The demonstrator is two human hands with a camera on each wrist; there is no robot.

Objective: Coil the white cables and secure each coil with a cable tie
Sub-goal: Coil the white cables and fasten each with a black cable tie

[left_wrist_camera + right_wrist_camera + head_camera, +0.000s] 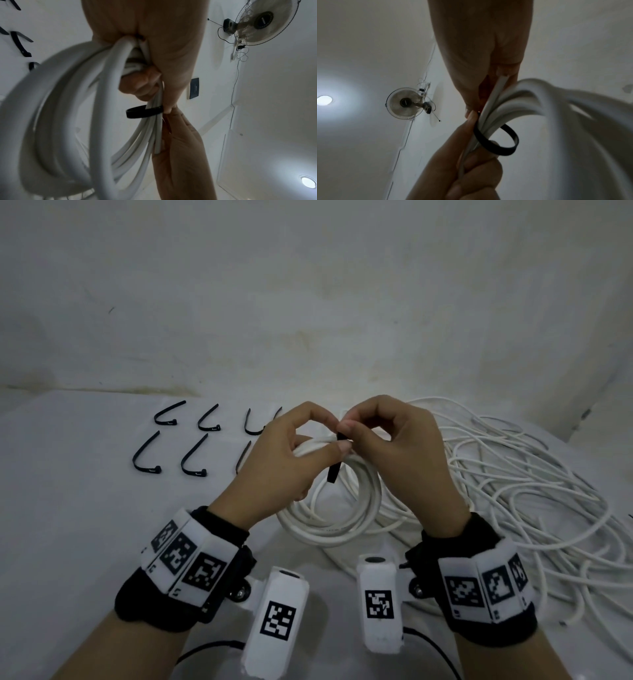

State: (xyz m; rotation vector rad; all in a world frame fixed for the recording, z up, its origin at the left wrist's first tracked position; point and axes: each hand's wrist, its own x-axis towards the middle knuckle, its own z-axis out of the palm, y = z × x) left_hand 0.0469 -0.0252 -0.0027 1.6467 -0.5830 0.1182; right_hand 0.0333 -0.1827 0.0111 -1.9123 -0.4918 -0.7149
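Coil [337, 501] gripped in left hand [284, 460], right hand [394, 453] pinching the loose tie [334, 470]: pull its tail snug, keeping loops bunched

I see spare ties [178, 440] lying left of my hands, the loose cable pile [531, 491] right, a wall [308, 302] behind.

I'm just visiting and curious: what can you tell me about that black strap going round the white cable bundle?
The cable tie is a flat black strip, plastic by its look, bent into a loose loop around one side of the white cable coil, not yet pulled tight. The left hand and right hand pinch it together above the bundle, and its free end points down towards the table. The left hand's lower fingers also grip the coil.
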